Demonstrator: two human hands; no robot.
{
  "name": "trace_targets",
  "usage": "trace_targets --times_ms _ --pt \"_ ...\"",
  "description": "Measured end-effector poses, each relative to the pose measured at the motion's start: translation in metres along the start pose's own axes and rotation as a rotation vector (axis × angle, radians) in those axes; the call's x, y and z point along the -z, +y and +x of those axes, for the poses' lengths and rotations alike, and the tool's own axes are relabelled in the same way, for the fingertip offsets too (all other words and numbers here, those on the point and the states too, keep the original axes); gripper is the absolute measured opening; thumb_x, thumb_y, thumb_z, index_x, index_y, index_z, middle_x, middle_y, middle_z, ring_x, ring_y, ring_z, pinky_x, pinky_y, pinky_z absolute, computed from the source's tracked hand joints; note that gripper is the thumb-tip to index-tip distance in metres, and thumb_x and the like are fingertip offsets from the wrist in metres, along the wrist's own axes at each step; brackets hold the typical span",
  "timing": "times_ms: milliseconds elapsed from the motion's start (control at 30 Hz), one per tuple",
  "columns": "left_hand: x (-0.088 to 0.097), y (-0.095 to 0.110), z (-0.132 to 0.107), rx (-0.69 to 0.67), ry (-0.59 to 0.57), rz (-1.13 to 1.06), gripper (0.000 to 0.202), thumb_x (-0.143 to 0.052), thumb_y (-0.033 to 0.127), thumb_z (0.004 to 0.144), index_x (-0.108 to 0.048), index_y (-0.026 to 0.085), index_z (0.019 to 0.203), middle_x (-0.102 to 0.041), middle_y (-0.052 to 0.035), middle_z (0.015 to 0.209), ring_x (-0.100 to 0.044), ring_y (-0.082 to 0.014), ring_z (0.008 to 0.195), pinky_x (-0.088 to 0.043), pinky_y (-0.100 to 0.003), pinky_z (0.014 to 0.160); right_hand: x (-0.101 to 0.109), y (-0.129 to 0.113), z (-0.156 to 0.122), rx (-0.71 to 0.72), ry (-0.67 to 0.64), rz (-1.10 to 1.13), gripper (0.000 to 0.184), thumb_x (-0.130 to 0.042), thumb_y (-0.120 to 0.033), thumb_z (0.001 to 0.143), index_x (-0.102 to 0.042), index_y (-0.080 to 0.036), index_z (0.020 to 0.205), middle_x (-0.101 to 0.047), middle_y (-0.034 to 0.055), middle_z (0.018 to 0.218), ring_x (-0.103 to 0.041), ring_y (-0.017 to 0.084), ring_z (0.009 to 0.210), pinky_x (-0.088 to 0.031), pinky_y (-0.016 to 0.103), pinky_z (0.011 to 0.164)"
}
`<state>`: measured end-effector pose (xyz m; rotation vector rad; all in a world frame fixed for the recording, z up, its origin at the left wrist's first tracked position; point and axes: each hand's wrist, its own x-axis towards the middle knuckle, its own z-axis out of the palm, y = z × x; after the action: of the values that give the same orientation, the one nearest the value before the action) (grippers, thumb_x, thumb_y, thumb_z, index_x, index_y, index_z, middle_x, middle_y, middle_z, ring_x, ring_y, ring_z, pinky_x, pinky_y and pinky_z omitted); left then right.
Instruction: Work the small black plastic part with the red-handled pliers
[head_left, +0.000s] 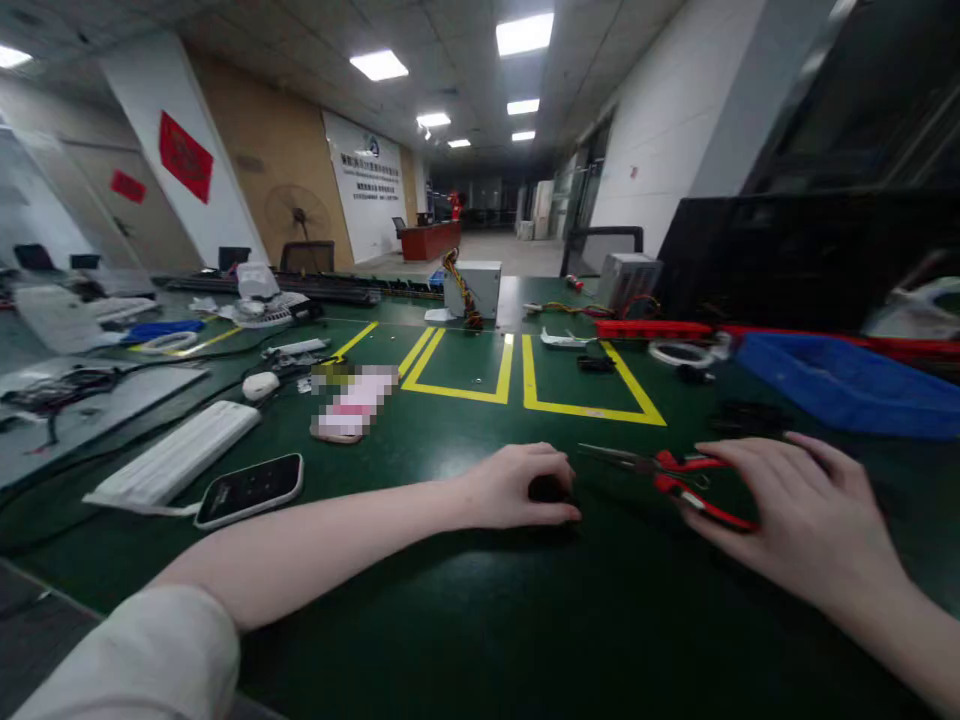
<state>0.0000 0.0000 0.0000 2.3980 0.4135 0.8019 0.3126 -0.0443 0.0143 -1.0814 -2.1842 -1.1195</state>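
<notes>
Long-nose pliers point(660, 472) with red handles are in my right hand point(806, 510), its thumb on one handle and its fingers on the other. The handles are spread a little, and the thin metal jaws point left above the green tabletop. My left hand point(517, 487) rests on the table just left of the jaw tips. Its fingers are curled and its thumb is stretched out apart from them. The hollow between them is dark, and no held thing can be made out there.
Yellow tape outlines point(457, 393) mark the table ahead. A pink phone point(352, 405), a black-faced device point(251, 490) and a white power strip point(180, 455) lie left. A blue tray point(847, 385) stands right. Power supply units point(480, 288) with cables stand farther back.
</notes>
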Motion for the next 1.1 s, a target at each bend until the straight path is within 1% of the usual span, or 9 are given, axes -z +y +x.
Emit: trace_targets --times_ms 100,167,300,400,533,633,733,900,1100 --pt "-0.002 -0.001 0.001 -0.002 -0.019 -0.011 0.028 -0.077 0.036 0.080 -0.062 0.014 0.090 -0.064 -0.0106 0.112 -0.061 -0.0235 0.113 -0.050 -0.033 0.096 -0.001 0.000 -0.001 -0.022 0.051 0.005 0.038 -0.062 -0.043 0.084 -0.058 -0.013 0.108 -0.071 0.0124 0.094 -0.068 0.027 0.085 -0.041 0.047 0.096" --pt "-0.002 0.000 0.001 0.008 -0.036 -0.017 0.031 -0.079 0.037 0.078 -0.062 0.014 0.091 -0.063 -0.0113 0.117 -0.059 -0.0248 0.117 -0.050 -0.034 0.097 -0.001 0.000 -0.002 0.013 0.070 0.032 0.042 -0.063 -0.044 0.082 -0.057 -0.012 0.109 -0.071 0.0132 0.094 -0.068 0.027 0.083 -0.042 0.046 0.095" --pt "0.001 0.003 0.000 0.054 -0.068 -0.004 0.026 -0.078 0.033 0.079 -0.065 0.016 0.094 -0.060 -0.0111 0.126 -0.053 -0.0268 0.127 -0.047 -0.038 0.102 0.001 -0.001 -0.003 0.080 0.030 0.099 0.046 -0.065 -0.039 0.080 -0.056 -0.012 0.116 -0.071 0.0144 0.101 -0.069 0.027 0.088 -0.041 0.046 0.097" --pt "0.004 0.003 -0.001 0.079 -0.046 -0.009 0.022 -0.077 0.029 0.080 -0.067 0.018 0.096 -0.058 -0.0104 0.130 -0.049 -0.0272 0.131 -0.044 -0.042 0.106 0.003 -0.003 -0.002 0.117 0.003 0.131 0.047 -0.065 -0.037 0.081 -0.055 -0.012 0.119 -0.070 0.0152 0.107 -0.068 0.027 0.092 -0.042 0.047 0.097" --pt "0.004 0.001 -0.001 0.116 -0.034 -0.054 0.021 -0.076 0.027 0.081 -0.069 0.018 0.098 -0.055 -0.0097 0.133 -0.053 -0.0263 0.127 -0.045 -0.044 0.105 0.004 -0.007 -0.002 0.154 -0.024 0.190 0.045 -0.066 -0.036 0.081 -0.056 -0.011 0.117 -0.071 0.0143 0.102 -0.068 0.026 0.086 -0.045 0.047 0.091" --pt "0.004 0.000 -0.001 0.137 -0.039 -0.087 0.021 -0.077 0.026 0.080 -0.070 0.018 0.098 -0.055 -0.0093 0.133 -0.056 -0.0246 0.122 -0.045 -0.043 0.105 0.003 -0.010 -0.003 0.118 -0.071 0.275 0.040 -0.065 -0.034 0.081 -0.057 -0.015 0.116 -0.071 0.0124 0.099 -0.068 0.027 0.083 -0.047 0.046 0.084" --pt "0.004 0.001 0.000 0.148 -0.039 -0.097 0.021 -0.077 0.026 0.079 -0.070 0.017 0.097 -0.056 -0.0098 0.131 -0.057 -0.0248 0.121 -0.046 -0.043 0.104 0.003 -0.012 -0.005 0.082 -0.113 0.340 0.036 -0.062 -0.032 0.083 -0.057 -0.018 0.115 -0.071 0.0109 0.098 -0.068 0.027 0.082 -0.048 0.047 0.081" --pt "0.006 0.002 0.000 0.175 -0.052 -0.113 0.021 -0.078 0.025 0.079 -0.069 0.017 0.096 -0.056 -0.0093 0.129 -0.057 -0.0243 0.119 -0.047 -0.043 0.102 0.001 -0.012 -0.007 0.070 -0.125 0.357 0.036 -0.062 -0.034 0.084 -0.056 -0.019 0.116 -0.071 0.0106 0.097 -0.068 0.027 0.080 -0.048 0.048 0.078" --pt "0.007 0.001 0.000 0.195 -0.050 -0.117 0.023 -0.079 0.028 0.077 -0.068 0.017 0.094 -0.054 -0.0098 0.130 -0.055 -0.0249 0.120 -0.047 -0.043 0.101 0.002 -0.010 -0.009 0.068 -0.129 0.360 0.036 -0.062 -0.035 0.084 -0.056 -0.020 0.116 -0.071 0.0106 0.096 -0.068 0.028 0.079 -0.047 0.048 0.076"
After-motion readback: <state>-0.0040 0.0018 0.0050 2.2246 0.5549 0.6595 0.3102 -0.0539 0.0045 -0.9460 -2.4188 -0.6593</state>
